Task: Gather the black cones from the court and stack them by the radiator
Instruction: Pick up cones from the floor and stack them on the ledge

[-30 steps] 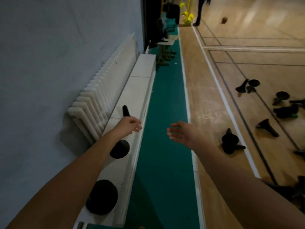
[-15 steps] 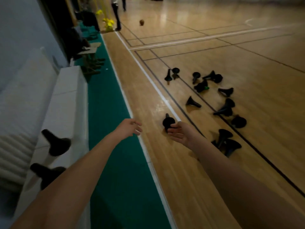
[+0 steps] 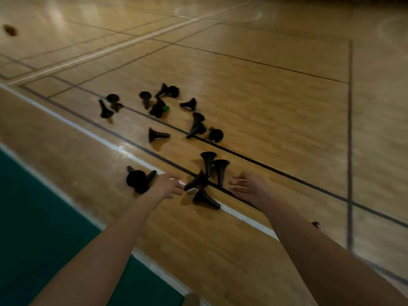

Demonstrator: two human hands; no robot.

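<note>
Left hand [image 3: 169, 187]: empty, fingers relaxed, held out just beside the nearest cones.
Right hand [image 3: 248, 188]: empty, fingers loosely apart, palm turned inward.
Black cones [image 3: 157, 134]: scattered on the wooden court floor [image 3: 276, 102], most lying tipped, across the painted lines.

Left hand [image 3: 169, 186] and right hand [image 3: 249, 187] are stretched forward, empty, fingers loose. Cones [image 3: 157, 134] lie toppled at twelve o'clock; green floor [image 3: 33, 217] at eight.

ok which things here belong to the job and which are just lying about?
Job: black cones scattered on the court; left hand and right hand, both empty.
Lying about: brown ball far off; small dark object, right side; green bit among the cones.
</note>
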